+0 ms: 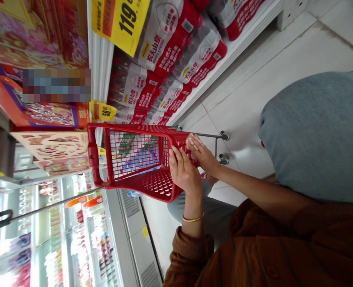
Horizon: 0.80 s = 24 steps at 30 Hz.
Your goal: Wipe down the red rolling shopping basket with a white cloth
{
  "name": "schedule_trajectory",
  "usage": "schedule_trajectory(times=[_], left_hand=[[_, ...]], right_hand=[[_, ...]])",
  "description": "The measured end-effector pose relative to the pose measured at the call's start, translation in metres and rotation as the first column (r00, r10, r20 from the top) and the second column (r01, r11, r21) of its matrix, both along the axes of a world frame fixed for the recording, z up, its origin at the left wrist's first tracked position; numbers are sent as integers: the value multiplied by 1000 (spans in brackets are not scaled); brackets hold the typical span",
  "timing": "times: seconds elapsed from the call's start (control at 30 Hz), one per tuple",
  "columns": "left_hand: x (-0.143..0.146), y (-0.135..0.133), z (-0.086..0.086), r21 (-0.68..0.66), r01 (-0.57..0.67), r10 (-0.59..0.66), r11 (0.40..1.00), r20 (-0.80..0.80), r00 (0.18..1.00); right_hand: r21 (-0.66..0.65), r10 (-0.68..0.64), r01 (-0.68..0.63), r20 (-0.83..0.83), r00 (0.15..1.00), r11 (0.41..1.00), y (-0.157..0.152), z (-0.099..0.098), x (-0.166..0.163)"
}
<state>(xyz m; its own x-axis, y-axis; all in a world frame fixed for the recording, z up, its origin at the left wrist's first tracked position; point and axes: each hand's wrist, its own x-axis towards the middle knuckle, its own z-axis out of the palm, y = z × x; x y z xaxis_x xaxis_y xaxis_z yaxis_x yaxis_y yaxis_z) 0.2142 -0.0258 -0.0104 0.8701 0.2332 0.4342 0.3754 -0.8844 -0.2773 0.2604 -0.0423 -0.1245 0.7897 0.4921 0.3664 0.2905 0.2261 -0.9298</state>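
Red shopping cart (140,182) bears left hand (186,172) and right hand (204,154) at its near end, grip indeterminable, left of Nongfu Spring water packs (164,57).

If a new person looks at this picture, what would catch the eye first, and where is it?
Probably the bright red shopping trolley near the picture's centre, with the left hand and right hand at its edge. Next, the large yellow price sign showing 119 near the top, beside the red-and-white bottle packs. Then a gold bracelet just below the left hand.
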Motion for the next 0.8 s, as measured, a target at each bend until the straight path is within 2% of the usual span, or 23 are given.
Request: schedule_trajectory(times=[0.2,0.4,0.53,0.8], left_hand=[[1,-1,1,-10,0,0,1000,54,999],[6,-5,1,-115,-167,180,979,110,977],[6,-1,-2,-156,-230,250,961,119,961],[-11,1,-4,-157,-159,186,975,174,967]], right_hand=[[-58,-53,48,-85,995,997,3,-28,-9],[-131,-18,-4,-159,987,991,0,-33,-8],[-170,-16,-15,-178,984,985,-3,-23,-2],[-82,42,-45,-31,999,996,-20,27,15]])
